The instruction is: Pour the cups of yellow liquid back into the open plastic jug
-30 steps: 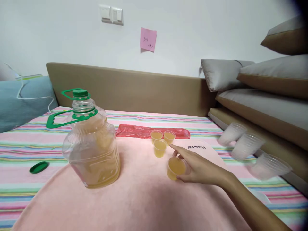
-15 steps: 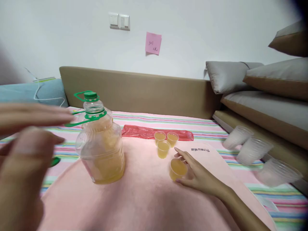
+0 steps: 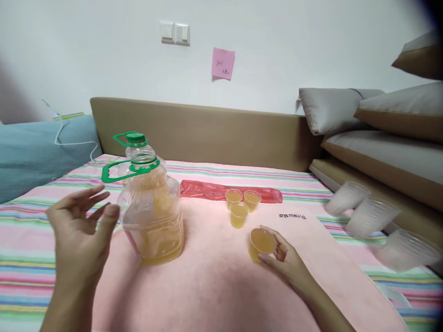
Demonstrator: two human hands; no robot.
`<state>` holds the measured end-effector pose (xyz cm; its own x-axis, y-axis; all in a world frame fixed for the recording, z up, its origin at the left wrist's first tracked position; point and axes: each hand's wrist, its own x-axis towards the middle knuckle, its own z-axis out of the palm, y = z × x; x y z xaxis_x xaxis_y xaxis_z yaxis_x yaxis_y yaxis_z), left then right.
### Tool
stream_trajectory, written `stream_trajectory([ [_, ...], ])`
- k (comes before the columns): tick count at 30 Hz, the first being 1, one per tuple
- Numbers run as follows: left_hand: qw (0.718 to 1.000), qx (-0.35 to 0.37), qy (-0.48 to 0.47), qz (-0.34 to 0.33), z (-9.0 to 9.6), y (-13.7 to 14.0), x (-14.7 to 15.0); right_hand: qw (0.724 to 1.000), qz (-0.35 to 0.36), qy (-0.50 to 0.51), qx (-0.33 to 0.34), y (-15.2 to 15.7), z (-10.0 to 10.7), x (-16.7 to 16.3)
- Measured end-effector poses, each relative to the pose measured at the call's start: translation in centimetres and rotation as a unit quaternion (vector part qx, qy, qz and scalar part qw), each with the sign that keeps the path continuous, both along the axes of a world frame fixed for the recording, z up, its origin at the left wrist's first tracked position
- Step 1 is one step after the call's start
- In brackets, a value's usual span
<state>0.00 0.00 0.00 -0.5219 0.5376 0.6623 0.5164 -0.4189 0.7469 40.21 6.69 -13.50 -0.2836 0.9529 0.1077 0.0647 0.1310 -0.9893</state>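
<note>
My right hand point(image 3: 285, 258) is closed around the side of a clear plastic cup point(image 3: 262, 246) of yellow drink, thumb in front and fingers behind. Three more filled cups point(image 3: 238, 215) stand grouped just beyond it on the pink mat point(image 3: 214, 295). On the left, my left hand point(image 3: 81, 226) hovers beside a large clear jug point(image 3: 154, 221) with its fingers curved and apart, holding nothing. The jug has no cap, carries a green handle point(image 3: 116, 174), and is partly filled with yellow liquid. Behind it, a second jug with a green cap point(image 3: 135, 138) is mostly hidden.
A flat red plastic bag point(image 3: 204, 190) lies behind the cups. Stacks of clear cups point(image 3: 372, 219) lie tilted on the striped sheet point(image 3: 20, 281) at the right, beside piled cushions point(image 3: 384, 147). A brown headboard point(image 3: 207, 133) runs along the wall.
My left hand has drawn away from the camera and down, and now hangs beside the jug. My right hand's fingers have closed in on the cup.
</note>
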Motion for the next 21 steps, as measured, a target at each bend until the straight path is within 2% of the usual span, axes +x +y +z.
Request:
stream_trajectory([
  [2, 0.999, -0.010, -0.042, -0.034, -0.1, 0.6, 0.4, 1.000, 0.013, 0.013, -0.004, 0.1, 0.0, 0.1],
  [8, 0.990, -0.094, -0.049, -0.091, -1.3, 1.8, 0.5, 1.000, 0.004, -0.007, 0.010, 0.4, -0.5, 0.3],
  [12, 0.989, -0.119, -0.018, -0.087, -1.9, 2.0, 0.0, 1.000, 0.011, -0.007, 0.010, 0.5, -0.5, 0.1],
  [21, 0.985, -0.161, 0.025, -0.061, -1.6, 1.6, -0.1, 1.000, 0.014, -0.009, 0.013, 0.4, -0.4, 0.1],
])
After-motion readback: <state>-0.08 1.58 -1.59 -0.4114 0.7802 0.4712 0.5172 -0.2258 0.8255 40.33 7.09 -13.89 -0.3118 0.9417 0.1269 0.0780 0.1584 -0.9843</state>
